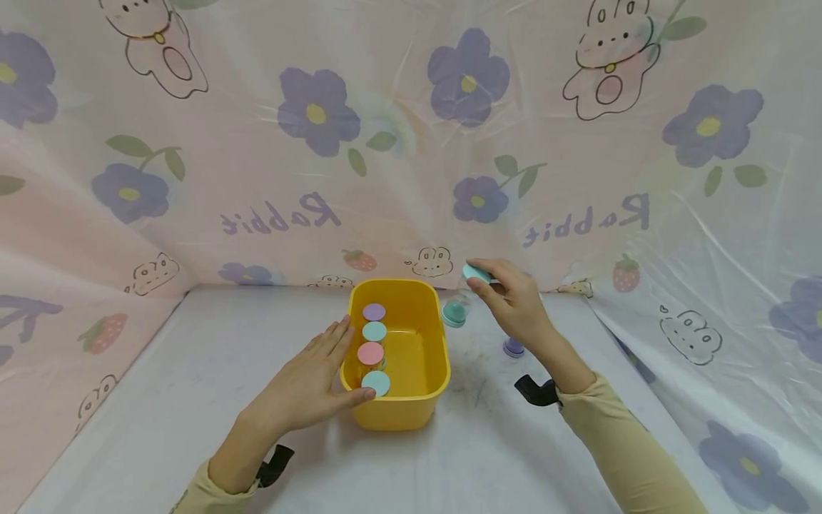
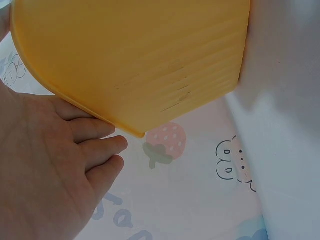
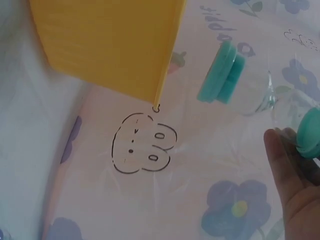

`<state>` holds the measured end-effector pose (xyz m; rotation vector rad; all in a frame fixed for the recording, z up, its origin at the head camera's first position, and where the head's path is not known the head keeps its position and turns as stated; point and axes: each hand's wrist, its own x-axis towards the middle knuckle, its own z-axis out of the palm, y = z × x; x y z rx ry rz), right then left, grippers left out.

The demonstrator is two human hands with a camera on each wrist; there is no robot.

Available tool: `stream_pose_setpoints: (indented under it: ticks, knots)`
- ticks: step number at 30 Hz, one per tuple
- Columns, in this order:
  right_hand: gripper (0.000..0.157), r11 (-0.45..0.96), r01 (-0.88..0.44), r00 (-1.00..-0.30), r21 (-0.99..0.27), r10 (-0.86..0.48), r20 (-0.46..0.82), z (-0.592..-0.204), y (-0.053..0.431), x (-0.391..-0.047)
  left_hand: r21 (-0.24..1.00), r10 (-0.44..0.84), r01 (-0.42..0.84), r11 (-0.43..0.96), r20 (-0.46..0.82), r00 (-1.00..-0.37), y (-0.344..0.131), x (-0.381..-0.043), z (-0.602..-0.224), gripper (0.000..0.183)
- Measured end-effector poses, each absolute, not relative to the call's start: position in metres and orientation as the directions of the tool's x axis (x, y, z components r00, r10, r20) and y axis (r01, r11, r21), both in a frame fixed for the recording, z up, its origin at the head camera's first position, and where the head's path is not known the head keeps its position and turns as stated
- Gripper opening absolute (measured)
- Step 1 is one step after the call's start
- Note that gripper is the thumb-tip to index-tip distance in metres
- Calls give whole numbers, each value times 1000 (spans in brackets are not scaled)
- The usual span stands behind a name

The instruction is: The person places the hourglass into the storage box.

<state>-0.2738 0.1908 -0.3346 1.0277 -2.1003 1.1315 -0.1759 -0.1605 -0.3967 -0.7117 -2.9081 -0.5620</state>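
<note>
My right hand (image 1: pixel 514 300) pinches a clear sand timer with teal ends (image 1: pixel 454 313) by its upper cap, just right of the yellow bin (image 1: pixel 401 414). In the right wrist view the timer's far teal end (image 3: pixel 220 75) and its clear waist show, tilted in the air. My left hand (image 1: pixel 302 385) rests with straight fingers along the bin's left rim, its thumb reaching over the front corner. Inside, against the left wall, stand several timers: a purple one (image 1: pixel 374 312), a teal one (image 1: pixel 374 331), a pink one (image 1: pixel 370 353) and a front teal one (image 1: pixel 375 383).
Another purple-ended timer (image 1: pixel 514 348) stands on the white table (image 1: pixel 488 442), partly hidden by my right wrist. A patterned sheet (image 1: pixel 385 178) hangs behind and along both sides. A black strap piece (image 1: pixel 536 391) juts from each wrist.
</note>
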Motion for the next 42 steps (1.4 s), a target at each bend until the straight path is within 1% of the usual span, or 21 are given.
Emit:
stream_pose_setpoints:
  ticks: [5, 9, 13, 19, 26, 29, 36, 42]
  knots:
    - [34, 329, -816, -575, -475, -386, 721, -337, 180, -275, 329, 430, 465, 822, 178, -885, -160, -177, -397, 113]
    - [36, 304, -824, -567, -479, -411, 714, -338, 171, -274, 328, 431, 466, 822, 178, -885, -159, -176, -397, 113]
    - [38, 310, -817, -577, -487, -438, 689, -339, 162, -275, 332, 430, 463, 822, 172, -886, -159, -176, -396, 113]
    - [39, 332, -795, -605, -507, -491, 627, -344, 149, -281, 327, 427, 463, 824, 179, -886, -160, -177, -396, 113]
    - [42, 394, -755, -647, -525, -576, 499, -350, 137, -292, 328, 426, 458, 826, 168, -889, -160, -177, -397, 112]
    - [42, 403, -751, -645, -523, -615, 454, -351, 132, -297, 327, 426, 460, 825, 174, -888, -161, -176, -397, 112]
    - [46, 405, -773, -609, -488, -689, 393, -357, 124, -313, 337, 431, 471, 815, 191, -882, -160, -177, -395, 111]
    - [45, 454, -771, -612, -447, -721, 324, -365, 119, -327, 335, 435, 474, 814, 190, -880, -159, -177, -395, 111]
